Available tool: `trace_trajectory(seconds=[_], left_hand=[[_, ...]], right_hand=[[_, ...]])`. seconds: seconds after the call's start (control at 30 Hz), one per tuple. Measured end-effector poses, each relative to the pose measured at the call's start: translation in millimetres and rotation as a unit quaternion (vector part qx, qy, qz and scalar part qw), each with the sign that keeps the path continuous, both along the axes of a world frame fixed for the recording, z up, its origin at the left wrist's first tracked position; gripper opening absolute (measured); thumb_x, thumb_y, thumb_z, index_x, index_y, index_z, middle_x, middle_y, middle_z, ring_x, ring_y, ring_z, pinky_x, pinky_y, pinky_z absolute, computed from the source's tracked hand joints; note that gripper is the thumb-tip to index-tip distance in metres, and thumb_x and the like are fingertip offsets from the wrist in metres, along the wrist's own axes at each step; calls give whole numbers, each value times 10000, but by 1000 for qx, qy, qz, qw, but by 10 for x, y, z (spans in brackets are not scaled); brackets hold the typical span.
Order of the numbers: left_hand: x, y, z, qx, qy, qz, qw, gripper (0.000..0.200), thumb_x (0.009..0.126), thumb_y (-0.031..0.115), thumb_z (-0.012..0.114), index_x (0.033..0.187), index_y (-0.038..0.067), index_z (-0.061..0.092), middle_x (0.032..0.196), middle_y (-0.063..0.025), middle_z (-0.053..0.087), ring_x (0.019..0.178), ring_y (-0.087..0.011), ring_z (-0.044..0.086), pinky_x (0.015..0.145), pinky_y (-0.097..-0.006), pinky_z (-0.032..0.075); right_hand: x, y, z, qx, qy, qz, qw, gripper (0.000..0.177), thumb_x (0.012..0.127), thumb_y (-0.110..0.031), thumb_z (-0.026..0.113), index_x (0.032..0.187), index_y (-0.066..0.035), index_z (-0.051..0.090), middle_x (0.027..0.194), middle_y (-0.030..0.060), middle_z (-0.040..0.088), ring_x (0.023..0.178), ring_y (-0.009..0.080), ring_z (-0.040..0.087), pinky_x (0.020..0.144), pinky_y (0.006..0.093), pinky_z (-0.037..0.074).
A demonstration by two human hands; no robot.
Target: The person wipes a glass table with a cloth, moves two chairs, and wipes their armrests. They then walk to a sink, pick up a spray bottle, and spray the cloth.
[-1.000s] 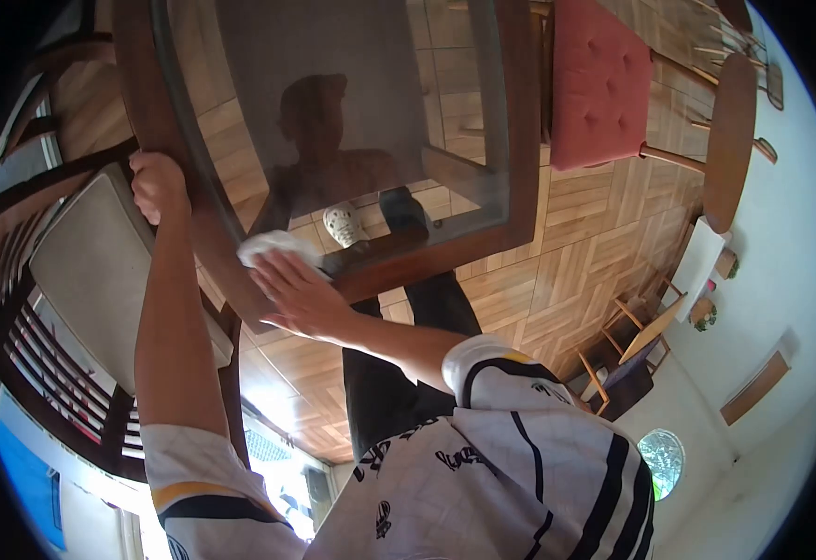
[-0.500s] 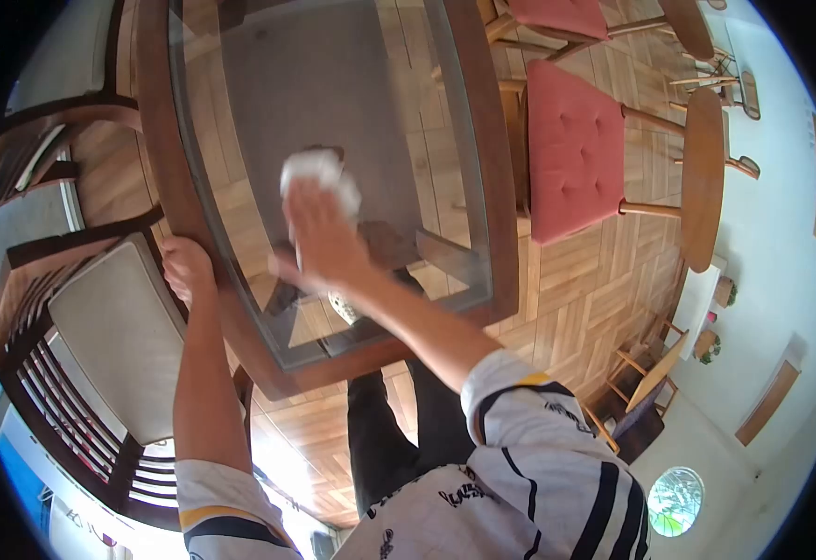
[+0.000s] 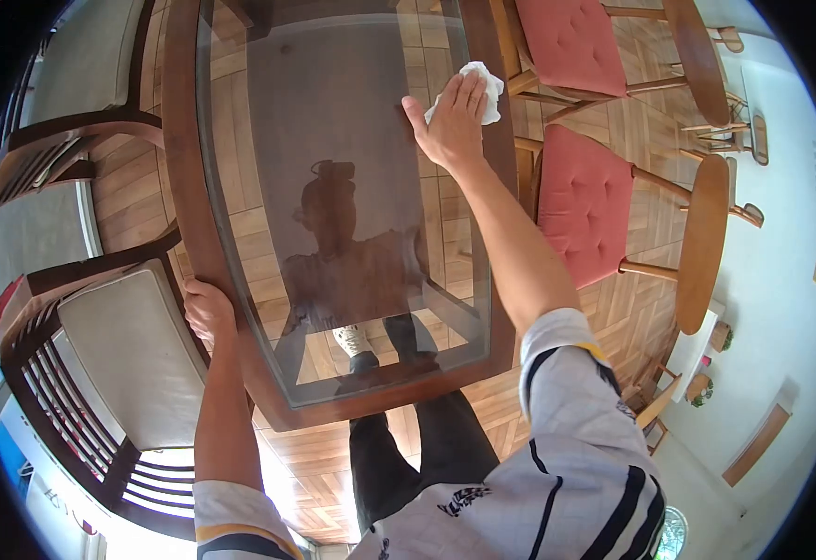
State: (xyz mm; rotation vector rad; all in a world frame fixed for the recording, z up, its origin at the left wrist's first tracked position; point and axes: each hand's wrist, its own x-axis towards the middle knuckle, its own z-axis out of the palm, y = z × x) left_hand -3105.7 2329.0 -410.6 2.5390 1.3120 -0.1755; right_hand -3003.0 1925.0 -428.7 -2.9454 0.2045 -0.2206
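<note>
White and crumpled, one soft wipe (image 3: 493,93) lay in the head view on the right side of one long, glass-topped, dark brown wooden table (image 3: 184,168). It sat where the clear glass (image 3: 231,149) met the table's right edge. Whether it was paper or cloth, I could not tell. The right hand (image 3: 455,121) was on it, fingers straight and flat, thumb out to the side, so it pressed the wipe more than it pinched it. The left hand (image 3: 210,311) was well apart from the wipe. It was curled on the left edge of the table, with some of its fingers hidden. The wipe was a bunched lump with no clear long way. The table's long way ran out from the person in a white, black-striped shirt (image 3: 511,509), and the wipe lay ahead and to the right, farther out than the left hand.

Along the right side stood two wooden chairs with red buttoned seats (image 3: 583,210). Along the left were two dark wooden chairs with beige seats (image 3: 133,350).
</note>
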Motion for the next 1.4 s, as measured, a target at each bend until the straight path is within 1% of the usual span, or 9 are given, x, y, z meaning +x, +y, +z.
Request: trace_trajectory(seconds=[0.3,0.7,0.77,0.9,1.0,1.13,1.2,1.27,1.4], left_hand=[[16,37,-99,17,-11,8,1000,613,949,430,282,963,-16,702,927,-263,663,860,-461,621,780,-530,484],[-9,63,-118,10,-19,2,1000,624,968,443,286,931,-37,685,864,-280,655,802,-485,613,723,-569,475],[25,62,-114,10,-29,5,1000,611,969,442,294,952,-28,684,873,-282,655,802,-485,613,730,-565,476],[-57,133,-280,18,34,43,998,595,966,456,293,991,11,687,899,-288,654,835,-482,617,762,-566,475],[57,65,-89,23,43,18,999,570,967,419,298,950,-3,680,833,-288,647,784,-486,617,717,-579,470],[49,50,-35,8,-7,2,1000,571,970,392,296,856,-19,676,764,-301,626,717,-488,605,665,-573,471],[57,50,-62,23,-9,-2,1000,575,970,384,298,809,-21,673,728,-306,614,681,-489,597,636,-568,472],[47,74,-65,23,-2,1,1000,574,963,382,312,787,-27,674,712,-306,610,666,-488,597,627,-563,477],[67,76,-83,9,2,23,1000,548,953,371,327,797,-21,677,744,-300,620,700,-484,606,652,-568,477]], right_hand=[[-2323,343,411,59,223,41,972,890,936,-517,415,1365,222,165,1440,449,51,1372,568,27,1116,613,55],[2166,-181,-40,104,6,-35,994,775,940,-510,399,1341,151,336,1451,352,246,1394,441,191,1157,467,144],[2090,777,147,166,-37,80,982,579,870,-392,557,1203,70,453,1261,259,461,1198,413,421,999,475,366],[864,1689,317,80,54,426,900,797,868,-444,559,1387,102,298,1480,299,239,1398,442,189,1147,498,176],[1126,1551,375,132,144,364,911,789,928,-497,440,1406,111,283,1481,304,246,1409,426,175,1156,491,148],[2367,1764,-88,-27,-154,243,957,661,911,-432,519,1310,82,400,1358,284,410,1298,446,359,1094,489,282],[1902,2278,625,235,133,294,917,461,901,-373,530,1151,12,491,1137,228,492,1059,387,490,918,462,421],[1135,2497,345,194,80,571,794,477,879,-326,548,1234,-18,463,1319,188,430,1247,361,405,1023,475,375],[1245,2480,381,206,179,556,785,627,851,-368,622,1351,-56,407,1462,158,351,1387,331,278,1105,484,296]])
